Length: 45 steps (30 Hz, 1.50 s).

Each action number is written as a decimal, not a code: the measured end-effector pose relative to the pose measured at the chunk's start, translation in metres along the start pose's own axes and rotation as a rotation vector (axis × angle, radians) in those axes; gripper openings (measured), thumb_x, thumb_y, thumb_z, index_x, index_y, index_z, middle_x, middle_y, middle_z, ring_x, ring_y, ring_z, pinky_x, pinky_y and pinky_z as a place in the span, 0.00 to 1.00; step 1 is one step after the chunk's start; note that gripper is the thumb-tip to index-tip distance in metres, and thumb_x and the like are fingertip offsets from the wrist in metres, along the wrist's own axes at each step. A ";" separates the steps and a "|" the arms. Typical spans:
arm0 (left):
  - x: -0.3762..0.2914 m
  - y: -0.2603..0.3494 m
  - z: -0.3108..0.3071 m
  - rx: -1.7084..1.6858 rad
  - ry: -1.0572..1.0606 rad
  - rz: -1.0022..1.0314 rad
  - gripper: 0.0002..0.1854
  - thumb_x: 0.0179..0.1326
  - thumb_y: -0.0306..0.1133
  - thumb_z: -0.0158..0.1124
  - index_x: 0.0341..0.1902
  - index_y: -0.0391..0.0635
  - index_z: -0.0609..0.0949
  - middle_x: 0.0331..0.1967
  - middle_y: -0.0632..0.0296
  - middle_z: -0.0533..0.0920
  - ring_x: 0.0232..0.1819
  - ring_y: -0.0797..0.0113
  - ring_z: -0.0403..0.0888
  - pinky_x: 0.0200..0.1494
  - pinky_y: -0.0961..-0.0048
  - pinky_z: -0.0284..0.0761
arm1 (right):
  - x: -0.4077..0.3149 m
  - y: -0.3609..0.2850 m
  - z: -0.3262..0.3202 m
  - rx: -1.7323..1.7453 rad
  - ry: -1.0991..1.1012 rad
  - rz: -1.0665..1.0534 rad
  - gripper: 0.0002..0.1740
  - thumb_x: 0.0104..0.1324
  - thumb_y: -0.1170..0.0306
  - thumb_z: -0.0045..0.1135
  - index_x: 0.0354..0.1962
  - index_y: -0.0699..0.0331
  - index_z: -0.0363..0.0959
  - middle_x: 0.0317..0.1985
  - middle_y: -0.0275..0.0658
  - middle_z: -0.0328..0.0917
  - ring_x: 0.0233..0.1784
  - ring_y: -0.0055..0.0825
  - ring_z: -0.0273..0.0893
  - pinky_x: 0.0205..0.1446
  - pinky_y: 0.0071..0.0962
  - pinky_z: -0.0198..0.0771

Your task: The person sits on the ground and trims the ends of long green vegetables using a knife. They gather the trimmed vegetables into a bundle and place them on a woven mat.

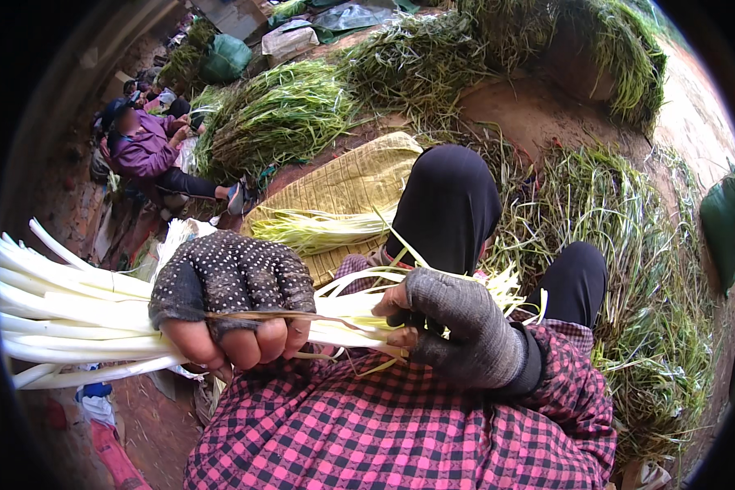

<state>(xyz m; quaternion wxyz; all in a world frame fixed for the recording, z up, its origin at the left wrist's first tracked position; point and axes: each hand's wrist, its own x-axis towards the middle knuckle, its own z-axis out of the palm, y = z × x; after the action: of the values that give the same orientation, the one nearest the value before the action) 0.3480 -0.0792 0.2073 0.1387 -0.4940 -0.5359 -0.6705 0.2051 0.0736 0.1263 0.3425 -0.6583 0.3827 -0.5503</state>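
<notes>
My left hand (pixel 233 300), in a dark fingerless glove with white dots, grips a bundle of long white-stemmed vegetables (pixel 92 312), perhaps garlic chives or young garlic. The white ends fan out to the left, while yellow-green leaf ends (pixel 502 288) reach past my other hand. A thin brown dry strand (pixel 263 315) runs across my left fingers. My right hand (pixel 459 331), in a grey fingerless glove, is at the leafy part, its thumb and forefinger curled close together at a few leaves. Whether it grips them firmly is hard to tell.
Beyond my knees, a yellow woven sack (pixel 343 177) bears a bunch of pale trimmed stalks (pixel 324 229). Heaps of green stalks (pixel 282 110) lie ahead, with more greens (pixel 637 245) at the right. A person in a purple jacket (pixel 144 144) sits at the upper left. A green bag (pixel 723 226) stands far right.
</notes>
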 end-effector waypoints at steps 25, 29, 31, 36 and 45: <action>0.015 -0.012 0.035 -0.009 -0.048 -0.004 0.09 0.58 0.33 0.51 0.25 0.43 0.75 0.24 0.50 0.77 0.21 0.57 0.76 0.25 0.61 0.72 | 0.022 -0.014 0.005 -0.095 -0.127 -0.172 0.16 0.50 0.77 0.61 0.38 0.67 0.71 0.31 0.40 0.73 0.31 0.35 0.75 0.34 0.27 0.70; 0.019 -0.016 0.033 -0.015 -0.106 0.002 0.10 0.59 0.38 0.54 0.30 0.44 0.77 0.29 0.48 0.78 0.24 0.53 0.76 0.27 0.56 0.73 | 0.026 -0.013 0.010 0.080 -0.183 -0.171 0.11 0.54 0.72 0.59 0.36 0.61 0.69 0.30 0.39 0.70 0.33 0.40 0.73 0.36 0.33 0.68; 0.023 -0.018 0.033 0.022 -0.076 -0.003 0.10 0.59 0.32 0.51 0.25 0.42 0.76 0.25 0.49 0.78 0.26 0.56 0.79 0.28 0.60 0.75 | 0.026 -0.012 0.011 0.141 -0.193 -0.163 0.12 0.54 0.73 0.59 0.37 0.61 0.70 0.30 0.40 0.71 0.33 0.41 0.74 0.36 0.32 0.68; 0.029 -0.029 0.032 0.217 -0.025 0.034 0.12 0.60 0.30 0.50 0.23 0.41 0.78 0.27 0.51 0.80 0.32 0.60 0.80 0.35 0.60 0.75 | 0.023 -0.012 0.007 0.262 -0.166 -0.147 0.13 0.53 0.75 0.59 0.38 0.62 0.72 0.29 0.40 0.73 0.33 0.39 0.75 0.37 0.29 0.70; 0.029 -0.009 0.054 0.516 0.392 -0.383 0.15 0.63 0.32 0.50 0.27 0.47 0.85 0.40 0.59 0.81 0.43 0.71 0.76 0.51 0.53 0.65 | 0.016 -0.010 0.002 0.474 -0.037 -0.084 0.15 0.52 0.80 0.56 0.39 0.67 0.72 0.30 0.40 0.74 0.32 0.36 0.75 0.35 0.28 0.68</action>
<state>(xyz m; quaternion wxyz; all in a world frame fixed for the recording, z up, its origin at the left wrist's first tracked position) 0.3552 -0.0194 0.2221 0.2306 -0.1958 -0.7330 -0.6092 0.2102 0.0647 0.1423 0.4713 -0.5848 0.2087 -0.6264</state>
